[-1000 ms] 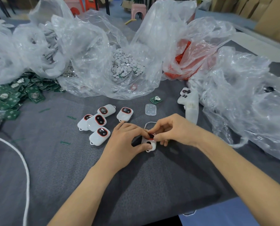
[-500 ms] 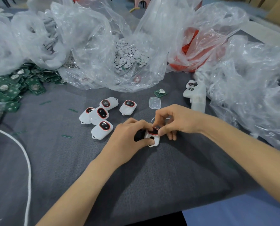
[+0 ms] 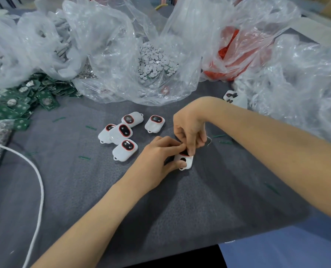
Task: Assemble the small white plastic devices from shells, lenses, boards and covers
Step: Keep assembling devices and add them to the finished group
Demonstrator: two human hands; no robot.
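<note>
The white shell (image 3: 186, 162) is pinched low by the left hand (image 3: 157, 157) while the right hand (image 3: 189, 130) pinches a dark lens (image 3: 184, 152) onto its top — one unit mid-assembly, I judge. Left of the grip lie five lens-fitted devices (image 3: 122, 132); beyond it, bagged parts (image 3: 155, 60) await.

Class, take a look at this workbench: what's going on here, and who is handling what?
A person is assembling a small white device on the grey table. The left hand grips its body while the right hand pinches at its red-rimmed top end from above. Five similar devices lie just left of the hands; green boards and clear bags of parts sit behind.
</note>
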